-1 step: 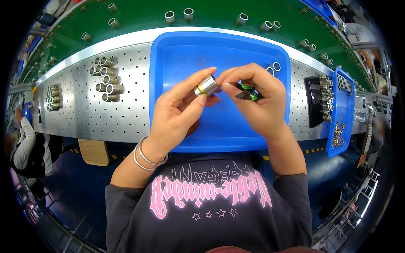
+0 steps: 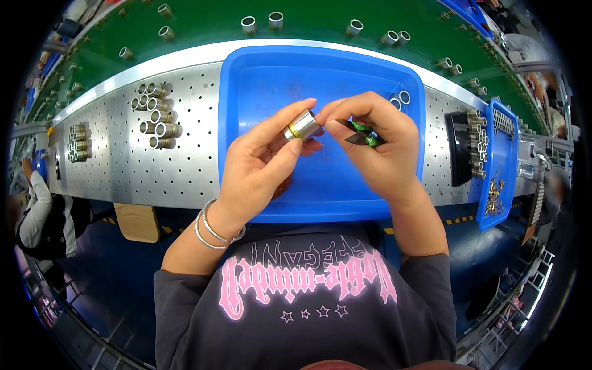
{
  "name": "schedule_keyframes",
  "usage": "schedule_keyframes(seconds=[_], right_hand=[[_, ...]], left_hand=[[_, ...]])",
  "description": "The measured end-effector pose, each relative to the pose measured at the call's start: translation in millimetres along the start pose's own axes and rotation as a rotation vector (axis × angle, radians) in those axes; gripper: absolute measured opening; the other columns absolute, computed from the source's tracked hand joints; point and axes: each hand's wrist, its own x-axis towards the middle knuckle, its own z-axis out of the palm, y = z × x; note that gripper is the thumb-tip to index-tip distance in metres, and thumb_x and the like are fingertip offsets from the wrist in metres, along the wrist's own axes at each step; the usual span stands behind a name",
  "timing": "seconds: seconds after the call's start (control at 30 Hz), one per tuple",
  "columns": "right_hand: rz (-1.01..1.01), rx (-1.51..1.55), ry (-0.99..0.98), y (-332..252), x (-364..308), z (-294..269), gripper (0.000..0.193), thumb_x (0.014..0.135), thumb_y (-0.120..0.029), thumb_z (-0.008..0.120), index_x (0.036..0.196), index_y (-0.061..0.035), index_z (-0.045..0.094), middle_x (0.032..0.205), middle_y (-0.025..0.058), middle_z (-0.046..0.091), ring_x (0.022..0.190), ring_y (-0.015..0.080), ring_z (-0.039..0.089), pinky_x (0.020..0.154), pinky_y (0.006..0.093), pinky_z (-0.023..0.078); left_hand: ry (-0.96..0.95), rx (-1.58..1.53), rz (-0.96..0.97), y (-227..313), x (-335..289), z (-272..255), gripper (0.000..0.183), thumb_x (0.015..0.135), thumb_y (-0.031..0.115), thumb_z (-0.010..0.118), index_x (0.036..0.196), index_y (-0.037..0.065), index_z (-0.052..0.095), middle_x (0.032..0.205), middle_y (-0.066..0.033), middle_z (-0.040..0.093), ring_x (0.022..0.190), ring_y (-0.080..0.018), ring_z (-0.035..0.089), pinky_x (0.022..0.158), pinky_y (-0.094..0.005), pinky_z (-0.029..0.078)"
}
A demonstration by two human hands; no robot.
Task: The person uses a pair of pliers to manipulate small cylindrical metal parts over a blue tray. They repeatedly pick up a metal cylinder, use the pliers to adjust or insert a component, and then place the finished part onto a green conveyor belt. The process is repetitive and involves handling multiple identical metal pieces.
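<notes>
Two hands worked a small metal sleeve over a blue tray.

The left hand (image 2: 262,166) pinched a short silver metal cylinder with a brass-coloured ring (image 2: 302,126) between thumb and fingertips, above the shallow blue plastic tray (image 2: 320,203). The right hand (image 2: 379,145) touched the cylinder's end while gripping a small black-and-green tool (image 2: 362,135). Two loose silver rings (image 2: 399,98) lay in the tray's far right corner. Beyond, stacked silver tubes (image 2: 155,117) rested on the perforated steel bench (image 2: 179,166), and more rings sat on the green belt (image 2: 308,21).
</notes>
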Motion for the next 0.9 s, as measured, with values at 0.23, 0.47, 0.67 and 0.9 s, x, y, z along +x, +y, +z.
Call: schedule_keyframes(seconds=[0.23,0.47,0.67,0.9], right_hand=[[-0.040,-0.175,0.148,-7,7,0,0.020,0.072,-0.001,0.068,0.091,-0.0025,0.061,0.083,0.0054,0.064,0.070,0.0122,0.061,0.059,0.0224,0.047],[-0.221,-0.479,-0.033,2,7,2,0.021,0.073,-0.019,0.069,0.093,-0.0114,0.065,0.071,0.0038,0.062,0.059,0.0181,0.058,0.051,0.0278,0.042],[-0.133,-0.462,-0.003,3,5,6,0.015,0.074,-0.017,0.068,0.087,-0.0109,0.068,0.066,0.0034,0.062,0.054,0.0168,0.057,0.047,0.0274,0.041],[-0.094,-0.435,-0.011,3,5,5,0.011,0.075,-0.016,0.068,0.084,-0.0104,0.068,0.066,0.0033,0.062,0.053,0.0162,0.057,0.046,0.0264,0.041]], left_hand=[[0.042,-0.063,0.005,-1,2,-2,0.041,0.090,0.005,0.049,0.130,0.000,0.042,0.111,-0.0153,0.058,0.098,-0.0185,0.059,0.083,-0.0282,0.047],[0.169,-0.172,-0.003,2,7,-3,0.045,0.087,0.006,0.056,0.128,0.001,0.039,0.114,-0.0180,0.056,0.103,-0.0195,0.056,0.091,-0.0308,0.043],[0.150,-0.170,0.020,1,8,-2,0.048,0.083,0.000,0.059,0.127,0.002,0.039,0.115,-0.0178,0.056,0.108,-0.0199,0.054,0.094,-0.0296,0.041],[0.148,-0.143,0.023,1,8,-1,0.047,0.083,0.000,0.059,0.126,0.002,0.039,0.115,-0.0175,0.056,0.108,-0.0198,0.054,0.094,-0.0289,0.041]])
